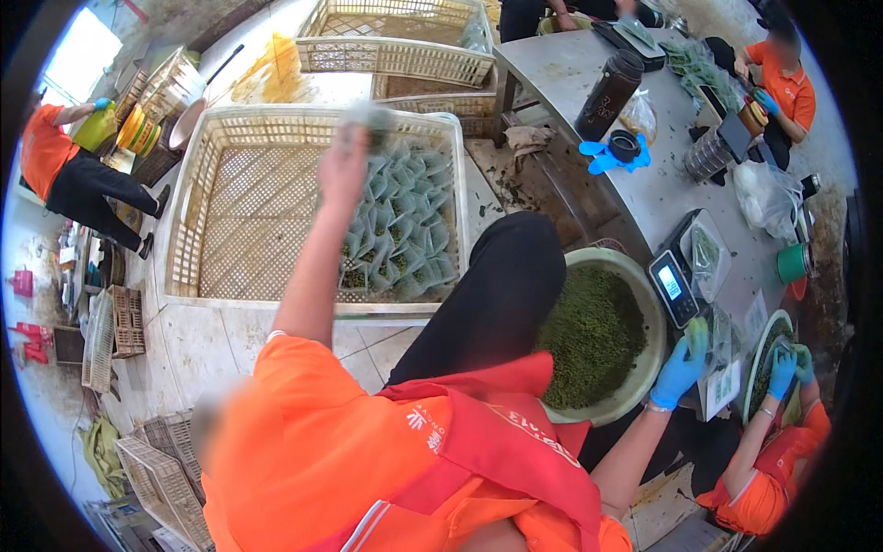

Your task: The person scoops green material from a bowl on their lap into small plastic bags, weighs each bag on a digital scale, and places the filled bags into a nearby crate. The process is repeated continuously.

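Note:
My bare left hand (343, 170), blurred by motion, reaches over a large cream plastic crate (189, 230). It grips a small clear bag (372, 126) with dark green contents, also smeared. Beneath it, rows of small clear bags (400, 216) with green contents stand packed in the crate's right half. My right hand (676, 377), in a blue glove, is raised beside the lit digital scale (674, 287). Its fingers are drawn together around a green patch that I cannot make out. Left of that hand, a pale round basin (655, 317) holds many small green berries (593, 336).
A steel table (575, 69) carries a dark flask (610, 97), a blue glove (607, 161) and plastic bags (766, 198). Co-workers sit at lower right (773, 469) and far right (782, 87); another stands at left (55, 147). More crates (395, 60) stack behind.

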Available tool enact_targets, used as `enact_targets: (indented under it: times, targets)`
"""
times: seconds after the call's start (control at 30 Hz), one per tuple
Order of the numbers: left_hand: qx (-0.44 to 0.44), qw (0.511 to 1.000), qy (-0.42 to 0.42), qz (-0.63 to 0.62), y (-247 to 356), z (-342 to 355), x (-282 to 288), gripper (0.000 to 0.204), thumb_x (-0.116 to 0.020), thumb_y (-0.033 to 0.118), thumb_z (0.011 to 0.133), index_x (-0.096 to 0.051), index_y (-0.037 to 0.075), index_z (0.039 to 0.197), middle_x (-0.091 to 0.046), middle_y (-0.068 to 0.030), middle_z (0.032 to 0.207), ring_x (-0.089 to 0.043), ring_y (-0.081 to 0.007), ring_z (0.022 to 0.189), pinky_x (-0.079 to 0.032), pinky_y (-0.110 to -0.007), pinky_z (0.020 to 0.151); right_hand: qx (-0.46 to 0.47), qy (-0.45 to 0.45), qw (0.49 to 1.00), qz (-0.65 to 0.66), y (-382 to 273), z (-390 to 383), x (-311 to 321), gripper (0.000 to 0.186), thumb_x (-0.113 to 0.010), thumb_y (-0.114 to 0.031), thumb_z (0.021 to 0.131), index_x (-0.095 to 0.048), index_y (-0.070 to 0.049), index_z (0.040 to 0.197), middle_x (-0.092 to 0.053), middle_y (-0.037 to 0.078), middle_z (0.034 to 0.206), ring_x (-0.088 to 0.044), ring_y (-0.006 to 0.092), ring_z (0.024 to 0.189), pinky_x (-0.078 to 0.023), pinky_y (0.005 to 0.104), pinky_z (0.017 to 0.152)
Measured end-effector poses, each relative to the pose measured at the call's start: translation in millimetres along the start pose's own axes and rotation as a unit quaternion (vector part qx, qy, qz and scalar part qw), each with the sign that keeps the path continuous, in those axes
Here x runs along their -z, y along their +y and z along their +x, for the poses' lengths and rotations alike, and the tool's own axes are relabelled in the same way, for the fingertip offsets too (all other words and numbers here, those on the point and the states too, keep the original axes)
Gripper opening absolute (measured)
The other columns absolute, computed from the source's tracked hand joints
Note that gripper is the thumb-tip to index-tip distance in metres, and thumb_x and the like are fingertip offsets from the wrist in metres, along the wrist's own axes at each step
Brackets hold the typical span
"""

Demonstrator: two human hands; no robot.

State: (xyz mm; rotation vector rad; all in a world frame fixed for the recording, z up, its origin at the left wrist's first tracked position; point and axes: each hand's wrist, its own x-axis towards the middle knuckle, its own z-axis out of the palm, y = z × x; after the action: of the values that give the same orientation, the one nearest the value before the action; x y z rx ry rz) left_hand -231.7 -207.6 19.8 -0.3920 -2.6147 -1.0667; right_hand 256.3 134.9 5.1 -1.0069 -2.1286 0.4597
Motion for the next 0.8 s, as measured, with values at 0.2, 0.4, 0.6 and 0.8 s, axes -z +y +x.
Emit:
enact_targets:
  times: [0.2, 0.4, 0.6, 0.8]
  targets:
    - [0.056, 0.990, 0.095, 0.082, -154, 57, 36, 0.061, -0.040, 0.054, 0.086, -0.050, 0.005, 0.121, -0.061, -0.0222, 0.102, -0.060, -0.0363, 0.091, -0.046, -0.042, 0.078, -0.119, -0.095, 0.977, 0.150, -4, -48, -30, 0.027, -0.050, 0.001, 0.084, -0.058, 0.002, 0.110, -0.058, 0.011, 0.113, -0.054, 0.0199, 0.105, -0.039, 0.0314, 0.094]
    - [0.187, 0.974, 0.012, -0.124, -235, 100, -14, 0.058, -0.058, 0.042, 0.080, -0.052, -0.003, 0.117, -0.061, -0.0187, 0.106, -0.060, -0.0330, 0.091, -0.047, -0.037, 0.077, -0.121, -0.143, 0.971, 0.147, -15, -56, -39, 0.026, -0.052, 0.000, 0.085, -0.058, 0.002, 0.110, -0.060, 0.011, 0.110, -0.056, 0.0172, 0.101, -0.042, 0.0280, 0.091]
    - [0.118, 0.985, -0.123, 0.036, -207, 78, -55, 0.076, -0.062, 0.042, 0.074, -0.037, -0.006, 0.129, -0.048, -0.0267, 0.123, -0.046, -0.0365, 0.116, -0.036, -0.036, 0.096, -0.143, -0.215, 0.960, 0.107, -15, -80, -53, 0.025, -0.055, -0.004, 0.083, -0.060, 0.001, 0.108, -0.062, 0.011, 0.106, -0.057, 0.0198, 0.099, -0.042, 0.0295, 0.090]
    - [0.152, 0.978, -0.141, -0.032, -207, 86, -33, 0.082, -0.063, 0.047, 0.074, -0.032, 0.000, 0.134, -0.041, -0.0238, 0.131, -0.041, -0.0311, 0.121, -0.034, -0.036, 0.098, -0.157, -0.265, 0.950, 0.058, -27, -85, -67, 0.033, -0.057, -0.008, 0.081, -0.056, -0.001, 0.114, -0.058, 0.015, 0.113, -0.056, 0.0239, 0.104, -0.041, 0.0320, 0.092]
